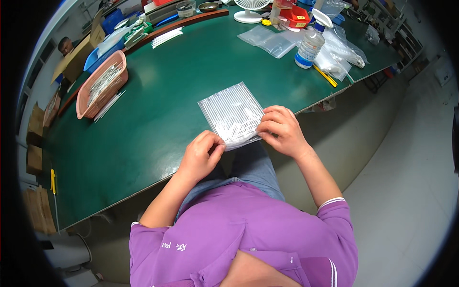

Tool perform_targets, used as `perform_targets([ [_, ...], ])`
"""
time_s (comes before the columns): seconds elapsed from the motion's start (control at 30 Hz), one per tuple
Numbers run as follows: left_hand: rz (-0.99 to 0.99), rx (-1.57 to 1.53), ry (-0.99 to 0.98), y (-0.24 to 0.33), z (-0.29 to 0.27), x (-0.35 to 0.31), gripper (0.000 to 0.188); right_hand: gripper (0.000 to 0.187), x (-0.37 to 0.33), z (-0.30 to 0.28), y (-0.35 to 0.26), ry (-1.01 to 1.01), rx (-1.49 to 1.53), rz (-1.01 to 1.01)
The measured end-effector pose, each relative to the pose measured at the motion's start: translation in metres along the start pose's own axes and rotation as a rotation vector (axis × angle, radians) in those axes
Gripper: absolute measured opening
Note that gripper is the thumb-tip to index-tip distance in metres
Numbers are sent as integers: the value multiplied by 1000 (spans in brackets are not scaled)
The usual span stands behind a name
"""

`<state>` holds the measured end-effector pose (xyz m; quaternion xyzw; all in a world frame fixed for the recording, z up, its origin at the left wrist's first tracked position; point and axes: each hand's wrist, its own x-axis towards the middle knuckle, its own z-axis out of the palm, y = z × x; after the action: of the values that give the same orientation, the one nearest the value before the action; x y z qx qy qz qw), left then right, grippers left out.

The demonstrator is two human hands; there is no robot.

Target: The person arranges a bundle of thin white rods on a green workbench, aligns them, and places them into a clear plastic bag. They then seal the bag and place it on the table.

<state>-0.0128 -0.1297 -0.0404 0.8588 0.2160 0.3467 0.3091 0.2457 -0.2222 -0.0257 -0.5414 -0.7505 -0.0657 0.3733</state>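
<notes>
A clear plastic bag (231, 111) holding a row of thin white rods lies at the near edge of the green table. Its near end is bunched and folded, hanging slightly over the edge. My left hand (202, 152) pinches the left corner of that end between thumb and fingers. At the right corner, my right hand (282, 130) has its fingers closed on the bag too. The rods lie side by side inside, pointing away from me. Glare on the plastic hides some detail near the fold.
A pink basket (125, 71) of thin rods stands at the left, with loose rods (110, 106) beside it. More white rods (167, 37) lie at the back. A spray bottle (310, 46), yellow cutter (325, 76), flat plastic bags (270, 41) and white fan (248, 16) are toward the far right.
</notes>
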Motion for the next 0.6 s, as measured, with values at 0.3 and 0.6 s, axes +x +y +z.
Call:
perform_targets([
  [0.3, 41, 35, 63, -6, 8, -2, 11, 18, -5, -12, 11, -58, -53, -50],
  [0.6, 184, 110, -19, 1, 3, 4, 18, 21, -7, -6, 12, -46, -13, -100],
])
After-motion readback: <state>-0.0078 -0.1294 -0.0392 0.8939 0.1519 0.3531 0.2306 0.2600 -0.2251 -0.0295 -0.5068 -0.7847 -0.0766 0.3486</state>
